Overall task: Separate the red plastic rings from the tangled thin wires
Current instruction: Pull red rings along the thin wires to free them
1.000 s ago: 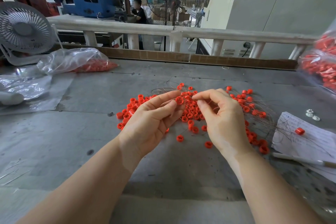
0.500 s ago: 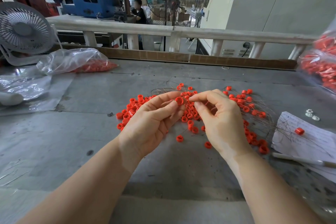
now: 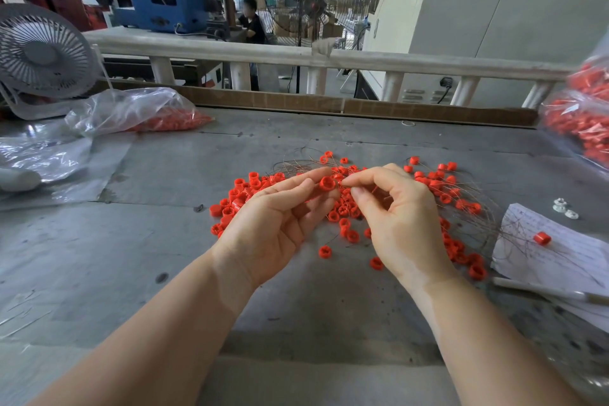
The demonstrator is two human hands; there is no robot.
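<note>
At frame centre the left hand (image 3: pixel 273 221) pinches one red plastic ring (image 3: pixel 327 183); the right hand (image 3: pixel 397 217) pinches, seemingly, a thin tangled wire (image 3: pixel 342 182). Best draw it out straight, ring steady.

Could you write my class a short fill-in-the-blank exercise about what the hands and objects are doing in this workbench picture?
1. The left hand pinches a single ____ ring at its fingertips.
2. The right hand pinches a thin ____ beside that ring.
3. One stray ring lies on a sheet of ____ at the right of the table.
4. The white fan stands at the far ____ of the table.

Missing words: red; wire; paper; left
</note>
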